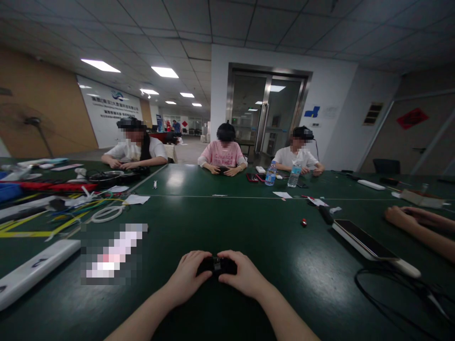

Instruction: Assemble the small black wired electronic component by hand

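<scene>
Close to me, both hands grip a small black device (216,264) from its two ends, just over the dark green table (227,222). My left hand (187,275) wraps its left end, thumb on the near side. Around the right end curl the fingers of my right hand (246,273), its thumb mirroring the left one. A small silvery part shows in the middle of the device between the thumbs. Its ends are covered by my fingers, so its exact kind cannot be made out.
A white bar (35,270) and a blurred-out flat item (115,251) lie to the left, near tangled cables (106,214). On the right are a phone (364,239) on a white bar and black cable (359,289). Water bottles (294,174) stand further off; several people sit around.
</scene>
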`<state>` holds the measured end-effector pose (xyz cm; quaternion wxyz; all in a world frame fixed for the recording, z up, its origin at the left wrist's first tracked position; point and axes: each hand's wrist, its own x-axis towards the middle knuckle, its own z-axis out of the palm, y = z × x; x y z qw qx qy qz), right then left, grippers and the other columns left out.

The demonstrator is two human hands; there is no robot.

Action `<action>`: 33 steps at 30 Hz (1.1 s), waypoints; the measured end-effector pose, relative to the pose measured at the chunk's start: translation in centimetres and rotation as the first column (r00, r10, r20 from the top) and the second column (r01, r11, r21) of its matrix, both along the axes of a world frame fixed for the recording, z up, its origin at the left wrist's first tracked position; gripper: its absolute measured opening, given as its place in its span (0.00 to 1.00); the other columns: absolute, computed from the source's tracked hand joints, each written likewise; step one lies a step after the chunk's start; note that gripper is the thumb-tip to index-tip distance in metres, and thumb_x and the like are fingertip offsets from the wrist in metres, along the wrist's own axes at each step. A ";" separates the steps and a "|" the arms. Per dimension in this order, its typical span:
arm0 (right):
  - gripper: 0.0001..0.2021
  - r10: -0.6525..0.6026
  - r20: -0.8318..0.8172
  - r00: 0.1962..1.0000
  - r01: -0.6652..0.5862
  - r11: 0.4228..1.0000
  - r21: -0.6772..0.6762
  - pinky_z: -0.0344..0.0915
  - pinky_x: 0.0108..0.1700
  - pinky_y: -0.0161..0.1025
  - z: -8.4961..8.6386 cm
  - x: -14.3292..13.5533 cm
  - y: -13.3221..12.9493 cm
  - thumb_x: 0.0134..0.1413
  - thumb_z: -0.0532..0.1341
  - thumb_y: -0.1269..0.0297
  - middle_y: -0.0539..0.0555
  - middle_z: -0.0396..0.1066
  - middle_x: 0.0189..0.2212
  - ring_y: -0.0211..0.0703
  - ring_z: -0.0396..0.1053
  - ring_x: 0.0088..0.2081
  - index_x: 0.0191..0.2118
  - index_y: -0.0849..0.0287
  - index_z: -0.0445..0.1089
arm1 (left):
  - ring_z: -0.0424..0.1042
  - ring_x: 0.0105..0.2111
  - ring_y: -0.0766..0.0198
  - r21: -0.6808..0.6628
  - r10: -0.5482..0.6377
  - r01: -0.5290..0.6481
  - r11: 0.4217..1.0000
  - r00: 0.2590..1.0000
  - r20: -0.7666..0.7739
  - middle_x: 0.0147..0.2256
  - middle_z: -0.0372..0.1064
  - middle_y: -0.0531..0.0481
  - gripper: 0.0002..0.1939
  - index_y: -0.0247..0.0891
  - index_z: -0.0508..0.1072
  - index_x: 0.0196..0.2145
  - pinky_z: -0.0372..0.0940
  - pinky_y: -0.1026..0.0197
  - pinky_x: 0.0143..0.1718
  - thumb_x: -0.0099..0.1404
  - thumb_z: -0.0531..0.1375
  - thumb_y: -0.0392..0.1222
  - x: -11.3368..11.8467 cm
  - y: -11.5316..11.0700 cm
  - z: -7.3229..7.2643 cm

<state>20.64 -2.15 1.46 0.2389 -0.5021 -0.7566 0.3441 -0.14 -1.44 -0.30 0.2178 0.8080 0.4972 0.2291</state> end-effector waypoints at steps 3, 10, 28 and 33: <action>0.21 -0.013 -0.047 0.999 0.013 1.000 0.013 0.58 0.51 0.45 -0.2 0.0 0.1 0.44 0.63 0.62 0.49 0.66 0.45 0.48 0.62 0.50 0.48 0.47 0.65 | 0.63 0.49 0.53 -0.006 -0.019 0.019 1.000 0.999 0.036 0.47 0.67 0.46 0.17 0.41 0.66 0.48 0.55 0.48 0.52 0.60 0.56 0.41 -0.1 0.0 -0.1; 0.19 -0.001 -0.172 0.985 -0.006 0.999 -0.039 0.60 0.51 0.45 0.6 0.0 -0.2 0.46 0.62 0.60 0.51 0.68 0.45 0.47 0.64 0.49 0.47 0.51 0.66 | 0.62 0.48 0.54 -0.041 -0.056 0.064 0.997 0.981 0.187 0.48 0.64 0.45 0.18 0.43 0.62 0.52 0.58 0.51 0.51 0.64 0.52 0.45 -0.3 -0.1 -0.2; 0.14 0.016 -0.280 0.960 -0.038 0.997 -0.074 0.62 0.47 0.42 1.2 -0.6 -0.6 0.47 0.62 0.61 0.50 0.69 0.40 0.44 0.66 0.44 0.42 0.53 0.68 | 0.65 0.48 0.57 -0.249 -0.078 0.172 0.953 0.935 0.347 0.47 0.65 0.47 0.20 0.41 0.61 0.49 0.59 0.55 0.50 0.59 0.57 0.42 0.0 -0.6 1.4; 0.15 0.027 -0.248 0.968 -0.052 0.994 -0.092 0.62 0.47 0.43 1.1 -0.4 -0.5 0.47 0.62 0.61 0.50 0.69 0.40 0.44 0.66 0.44 0.43 0.53 0.68 | 0.66 0.41 0.60 -0.259 -0.093 0.191 0.947 0.933 0.348 0.41 0.66 0.51 0.14 0.41 0.63 0.44 0.61 0.58 0.44 0.60 0.57 0.42 0.1 -1.0 2.1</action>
